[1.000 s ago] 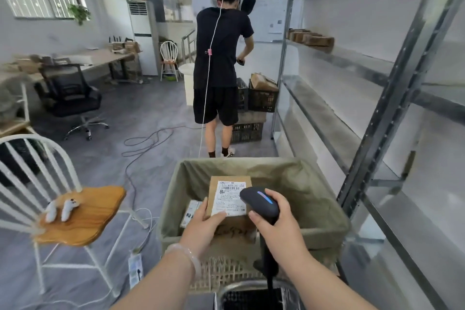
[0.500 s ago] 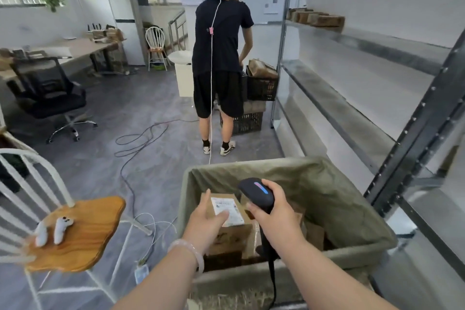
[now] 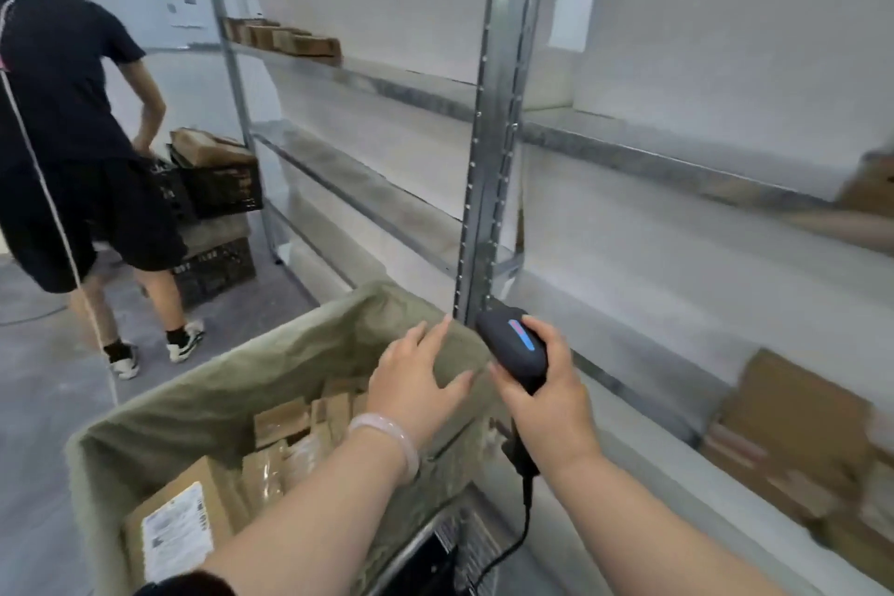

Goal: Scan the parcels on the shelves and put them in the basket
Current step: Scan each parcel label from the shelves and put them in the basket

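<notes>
The basket (image 3: pixel 232 382), lined with olive cloth, stands in front of me with several brown parcels inside. A labelled parcel (image 3: pixel 176 530) lies at its near left. My left hand (image 3: pixel 416 378) hovers empty over the basket's right rim, fingers spread. My right hand (image 3: pixel 546 382) grips a black corded scanner (image 3: pixel 515 346) beside the shelf post. More brown parcels (image 3: pixel 793 440) lie on the low shelf at the right, blurred. Another parcel (image 3: pixel 871 189) sits on the middle shelf at the far right.
A metal shelf post (image 3: pixel 488 150) rises just behind my hands. A person in black (image 3: pixel 63 121) stands at the left by stacked black crates (image 3: pixel 217 189) holding boxes. A row of parcels (image 3: pixel 285 41) sits on a far upper shelf.
My left hand has let go of the labelled parcel, which now lies in the basket. My view has swung right toward the shelves, and both hands moved right with it.
</notes>
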`<state>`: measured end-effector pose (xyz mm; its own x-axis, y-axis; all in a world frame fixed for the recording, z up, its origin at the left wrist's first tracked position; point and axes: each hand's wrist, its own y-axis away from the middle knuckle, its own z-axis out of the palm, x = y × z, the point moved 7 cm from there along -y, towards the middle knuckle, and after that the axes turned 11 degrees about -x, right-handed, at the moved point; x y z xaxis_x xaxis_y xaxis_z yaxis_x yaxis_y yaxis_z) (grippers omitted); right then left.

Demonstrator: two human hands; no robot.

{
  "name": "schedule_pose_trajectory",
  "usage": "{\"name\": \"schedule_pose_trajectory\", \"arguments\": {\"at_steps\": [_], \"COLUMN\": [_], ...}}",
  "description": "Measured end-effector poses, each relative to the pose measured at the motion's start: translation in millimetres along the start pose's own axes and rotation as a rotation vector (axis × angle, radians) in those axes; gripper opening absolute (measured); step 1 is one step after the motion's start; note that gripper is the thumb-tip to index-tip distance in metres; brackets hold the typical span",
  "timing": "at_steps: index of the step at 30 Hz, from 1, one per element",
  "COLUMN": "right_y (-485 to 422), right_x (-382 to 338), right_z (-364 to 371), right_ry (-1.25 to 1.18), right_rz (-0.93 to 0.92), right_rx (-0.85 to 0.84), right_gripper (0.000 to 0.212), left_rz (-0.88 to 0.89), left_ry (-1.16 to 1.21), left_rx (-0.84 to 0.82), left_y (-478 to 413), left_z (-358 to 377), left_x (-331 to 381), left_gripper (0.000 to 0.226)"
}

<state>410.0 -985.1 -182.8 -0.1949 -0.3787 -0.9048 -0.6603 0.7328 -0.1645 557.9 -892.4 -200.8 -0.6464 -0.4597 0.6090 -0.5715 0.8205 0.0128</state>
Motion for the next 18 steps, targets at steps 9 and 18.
{"name": "schedule_pose_trajectory", "arguments": {"at_steps": [9, 18], "right_y": [130, 316], "right_x": [2, 3], "right_z": [-237, -438], "right_ry": [0.096, 0.212], "right_rz": [-0.053, -0.026], "right_rx": [0.462, 0.705], "right_gripper": [0.055, 0.055], "left_rz": [0.52, 0.819], "left_ry": [-0.107, -0.093], "left_rx": [-0.088, -0.169], "left_y": [49, 180], "left_z": [89, 198], "left_x": [249, 478], "left_gripper": [0.08, 0.078]}}
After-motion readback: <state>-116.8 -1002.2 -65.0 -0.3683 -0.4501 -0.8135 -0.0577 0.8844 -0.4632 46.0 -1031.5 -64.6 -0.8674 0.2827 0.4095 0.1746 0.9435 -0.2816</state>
